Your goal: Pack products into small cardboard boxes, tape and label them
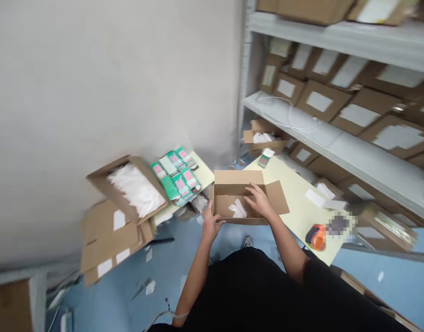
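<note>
An opened cardboard box [239, 220] is held out in front of my body, its flaps folded outward. Inside it lie a few crumpled white pieces [238, 209], which look like paper or thin plastic. My left hand [211, 226] grips the box's left front corner, thumb along the front edge and fingers up the side wall. Over the right part of the box is my right hand [260, 201], its fingers apart and pointing left into the opening. Nothing shows between those fingers; whether they touch the box wall is unclear.
Left: a carton [132, 193] of white material, flattened cardboard [111, 230] and several green-and-pink packets [179, 177]. Right: a pale table [288, 184] bears a small green box [265, 157] and an orange tape roll [317, 237]. Shelves [295, 117] of labelled boxes stand beyond; scraps litter the blue floor.
</note>
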A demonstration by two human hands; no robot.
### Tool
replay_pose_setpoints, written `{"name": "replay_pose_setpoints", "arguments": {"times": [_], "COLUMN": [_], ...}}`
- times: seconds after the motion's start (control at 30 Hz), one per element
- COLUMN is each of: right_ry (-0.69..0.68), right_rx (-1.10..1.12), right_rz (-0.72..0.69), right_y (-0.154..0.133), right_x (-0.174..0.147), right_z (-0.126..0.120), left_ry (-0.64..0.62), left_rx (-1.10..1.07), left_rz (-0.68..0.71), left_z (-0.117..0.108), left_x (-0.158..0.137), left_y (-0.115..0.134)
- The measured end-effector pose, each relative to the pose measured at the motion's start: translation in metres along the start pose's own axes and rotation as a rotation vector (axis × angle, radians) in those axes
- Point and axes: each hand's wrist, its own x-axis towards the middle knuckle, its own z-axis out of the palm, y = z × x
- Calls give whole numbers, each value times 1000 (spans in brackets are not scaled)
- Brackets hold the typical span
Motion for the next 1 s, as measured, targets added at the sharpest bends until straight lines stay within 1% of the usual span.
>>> {"name": "replay_pose_setpoints", "arguments": {"times": [0.07, 0.13, 0.2, 0.27, 0.37, 0.43, 0.53, 0.6, 0.7, 0.77, 0.8, 0.83, 0.9, 1.0], "right_ry": [76, 130, 181, 244, 339, 386, 437, 468, 521, 561, 581, 602, 640, 676], "right_rx": [-27, -44, -51, -48, -29, -10, 13, 33, 107, 234, 323, 422, 610, 784], "right_rz": [93, 190, 284, 369, 479, 525, 560, 588, 598, 596, 602, 612, 627, 636], "right_y": [34, 61, 82, 98, 114, 123, 134, 141, 149, 152, 154, 155, 159, 167], "right_x": [-13, -30, -50, -68, -87, -92, -89, -81, -58, -33, -18, -2, 36, 98], "right_z": [-41, -77, -107, -129, -145, -148, -146, -142, -135, -129, -126, -122, -114, -103], "left_ry": [-90, -181, -272, -358, -456, -497, -539, -592, -747, -830, -848, -848, -807, -684], "left_rx": [-9, -22, -43, -62, -66, -55, -5, 55, 156, 186, 175, 143, 33, -123], "left_rz": [83, 164, 241, 319, 424, 471, 509, 509, 482, 487, 499, 516, 541, 498], "left_z": [33, 66, 96, 121, 151, 167, 190, 204, 223, 231, 234, 235, 235, 232], "left_x": [37, 69, 98, 123, 159, 183, 222, 248, 281, 297, 304, 312, 328, 364], "left_y": [28, 55, 79, 100, 125, 137, 147, 149, 146, 141, 138, 135, 130, 123]}}
